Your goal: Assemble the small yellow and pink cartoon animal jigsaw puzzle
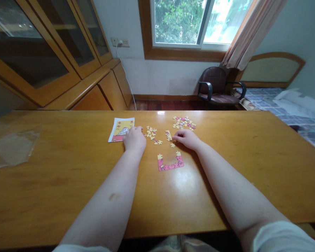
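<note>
Pink and yellow, a U-shaped jigsaw border (170,167) is lying on the table (215,196), opening away from me and sitting nearer me than both hands. My left grip (135,140) is overlapping the right side of the cartoon picture card (118,131), where any lettering is proving too small to read; loose yellow pieces (150,134) are lying just right of it, and I cannot tell whether it is holding one. My right grip (188,138) is standing narrow just right of a small joined section (168,135); whether it is pinching anything, I cannot tell. A mixed pile of pieces (183,122) is lying beyond it.
</note>
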Demonstrator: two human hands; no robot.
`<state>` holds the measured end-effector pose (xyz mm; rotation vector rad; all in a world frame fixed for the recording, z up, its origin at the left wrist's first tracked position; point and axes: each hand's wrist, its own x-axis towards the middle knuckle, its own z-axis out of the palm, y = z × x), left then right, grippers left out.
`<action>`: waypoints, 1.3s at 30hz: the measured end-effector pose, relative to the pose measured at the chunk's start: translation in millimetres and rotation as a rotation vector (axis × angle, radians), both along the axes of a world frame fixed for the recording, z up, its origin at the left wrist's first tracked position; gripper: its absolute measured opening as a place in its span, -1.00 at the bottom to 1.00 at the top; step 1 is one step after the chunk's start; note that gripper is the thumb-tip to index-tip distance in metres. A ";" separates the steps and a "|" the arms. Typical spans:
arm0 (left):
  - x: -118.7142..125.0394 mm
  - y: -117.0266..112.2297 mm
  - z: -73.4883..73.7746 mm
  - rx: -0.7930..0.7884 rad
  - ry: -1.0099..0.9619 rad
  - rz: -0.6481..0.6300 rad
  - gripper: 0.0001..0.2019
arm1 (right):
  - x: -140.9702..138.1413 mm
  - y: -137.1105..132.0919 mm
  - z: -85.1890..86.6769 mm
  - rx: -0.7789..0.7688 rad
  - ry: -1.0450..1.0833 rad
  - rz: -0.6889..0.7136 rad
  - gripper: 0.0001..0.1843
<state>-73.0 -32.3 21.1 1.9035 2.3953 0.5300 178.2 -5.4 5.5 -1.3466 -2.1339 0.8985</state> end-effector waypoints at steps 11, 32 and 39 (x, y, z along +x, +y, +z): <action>-9.7 13.7 -9.6 0.292 -0.450 0.062 -0.68 | 0.8 0.4 -2.3 0.050 0.052 -0.070 -0.62; -5.9 18.8 -10.5 0.431 -0.788 0.198 -0.89 | 0.2 0.2 -1.8 0.053 0.009 -0.052 -0.62; -6.4 18.5 -11.0 0.423 -0.794 0.180 -0.90 | -0.3 0.8 -2.4 0.043 0.008 -0.052 -0.62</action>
